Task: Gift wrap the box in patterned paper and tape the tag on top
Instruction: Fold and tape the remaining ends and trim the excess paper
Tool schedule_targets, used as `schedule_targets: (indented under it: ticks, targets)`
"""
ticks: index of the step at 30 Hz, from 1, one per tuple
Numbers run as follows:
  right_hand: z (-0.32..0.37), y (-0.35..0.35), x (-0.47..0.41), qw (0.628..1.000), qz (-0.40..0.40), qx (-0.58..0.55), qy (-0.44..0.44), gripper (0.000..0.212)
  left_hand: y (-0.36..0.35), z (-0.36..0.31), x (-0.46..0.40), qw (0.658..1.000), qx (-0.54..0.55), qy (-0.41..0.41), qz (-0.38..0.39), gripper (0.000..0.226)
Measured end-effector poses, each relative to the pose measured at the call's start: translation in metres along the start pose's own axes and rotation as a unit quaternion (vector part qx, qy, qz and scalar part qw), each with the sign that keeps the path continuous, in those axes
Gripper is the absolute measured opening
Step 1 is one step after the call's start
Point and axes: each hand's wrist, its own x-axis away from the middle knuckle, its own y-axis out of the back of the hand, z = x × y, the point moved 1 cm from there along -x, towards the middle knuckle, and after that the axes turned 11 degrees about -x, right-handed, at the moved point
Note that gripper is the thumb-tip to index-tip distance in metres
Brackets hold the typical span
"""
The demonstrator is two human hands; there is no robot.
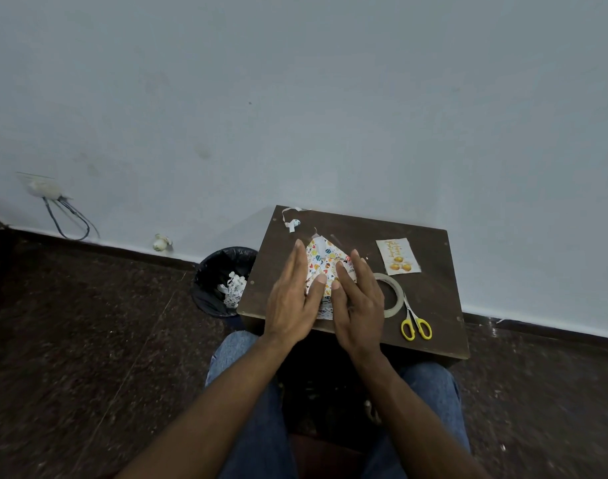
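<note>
Dark table [430, 299]: both flat hands flank the wrapped box [325, 262].

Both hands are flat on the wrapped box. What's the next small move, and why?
Probably keep the left hand pressing the patterned paper and send the right hand to the tape roll beside it: the far flap looks folded to a point, the tag lies unattached.
</note>
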Motion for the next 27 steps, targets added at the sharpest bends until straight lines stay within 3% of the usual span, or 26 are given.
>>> schedule_targets:
  ticks: [2,5,10,16,20,25,27]
  targets:
    - [0.002,0.001,-0.002,1.000,0.004,-0.005,-0.013,0.038,0.003,-0.001,-0.002,0.990,0.132,0.044,0.011,0.065]
    - [0.006,0.002,-0.004,0.999,0.009,-0.008,-0.040,0.040,0.007,-0.001,-0.007,0.933,0.334,0.132,-0.007,0.039]
    - [0.007,0.002,-0.004,0.998,0.021,-0.015,-0.053,0.042,0.015,0.003,-0.010,0.943,0.302,0.135,0.045,0.046]
    - [0.007,0.007,-0.004,0.998,0.037,-0.005,-0.043,0.042,0.020,0.000,-0.021,0.916,0.343,0.174,0.115,0.061]
    - [0.009,0.013,-0.011,0.995,0.057,-0.022,-0.074,0.036,0.027,0.003,-0.036,0.910,0.328,0.195,0.160,0.045]
    - [0.011,0.030,-0.038,0.977,0.067,-0.134,-0.153,0.009,0.033,0.008,-0.047,0.914,0.297,0.195,0.195,0.035]
    - [0.009,0.034,-0.048,0.967,0.080,-0.166,-0.177,0.021,0.032,0.009,-0.046,0.915,0.297,0.197,0.190,0.035]
